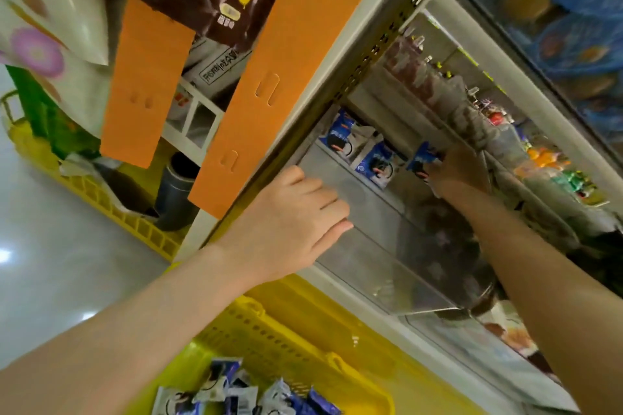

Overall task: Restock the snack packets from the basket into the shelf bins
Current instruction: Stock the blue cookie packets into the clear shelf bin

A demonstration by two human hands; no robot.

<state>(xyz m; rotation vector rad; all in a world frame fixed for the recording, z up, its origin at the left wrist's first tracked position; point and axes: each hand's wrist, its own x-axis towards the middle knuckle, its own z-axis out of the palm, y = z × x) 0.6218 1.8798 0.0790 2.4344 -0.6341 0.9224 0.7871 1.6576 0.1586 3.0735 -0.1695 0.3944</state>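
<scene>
bright, even shop light, with white glare spots bouncing off the glossy floor (40, 263). deeper in the shelf it dims, and the right hand (458, 168) and its snack packet (419, 158) sit in shade. the view bows at the edges. the flowered bag (37, 50) is smeared, the blue packs (573, 10) soft.

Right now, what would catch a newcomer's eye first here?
Two bare arms reach into the clear shelf bin: the right hand holds a blue packet deep inside, while the left hand touches its front. Orange card strips stand out upper centre; a yellow basket of packets sits below.
</scene>
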